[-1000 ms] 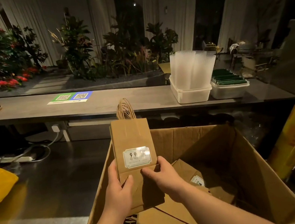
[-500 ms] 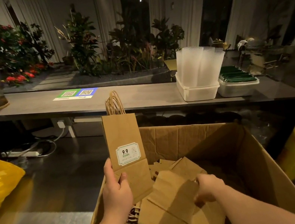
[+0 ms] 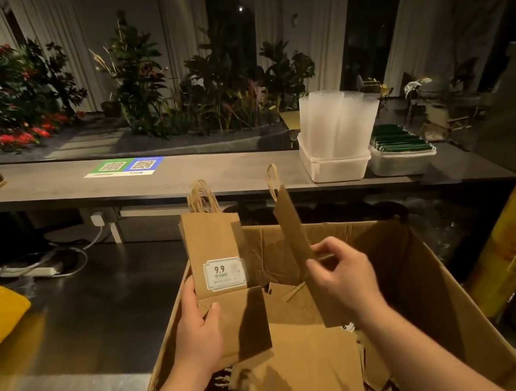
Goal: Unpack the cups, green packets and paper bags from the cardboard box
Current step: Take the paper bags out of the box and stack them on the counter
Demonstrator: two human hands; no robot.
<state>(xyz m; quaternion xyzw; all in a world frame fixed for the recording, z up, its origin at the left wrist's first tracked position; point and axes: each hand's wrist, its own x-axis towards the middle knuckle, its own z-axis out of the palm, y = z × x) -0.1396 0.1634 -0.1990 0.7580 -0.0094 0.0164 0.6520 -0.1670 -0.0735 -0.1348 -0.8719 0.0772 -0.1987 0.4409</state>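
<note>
Since my right hand (image 3: pixel 344 280) dipped into cardboard box (image 3: pixel 437 284), it now pinches second paper bag (image 3: pixel 292 223); left hand (image 3: pixel 201 329) grips labelled paper bags (image 3: pixel 213 244); I judge more remain.

A: Status, L side?
B: We see the left hand (image 3: pixel 201 329) gripping a stack of paper bags (image 3: pixel 212 237) upright over the cardboard box (image 3: pixel 437 284), thumb on the front. Front bag carries a white "9.9" label (image 3: pixel 224 273).
A: R side?
B: The right hand (image 3: pixel 344 280) pinches a single bag (image 3: pixel 294 233) edge-on, handle up, near the stack.
A: Box contents?
B: We note more flat bags (image 3: pixel 300 367) lying loose inside.
A: Bkgd?
B: On the counter (image 3: pixel 109 183) we see clear cups (image 3: pixel 337 122) stacked in a white tub (image 3: pixel 334 168). Green packets (image 3: pixel 402 142) are filed in a 2nd tub (image 3: pixel 399 163) just beside it.
</note>
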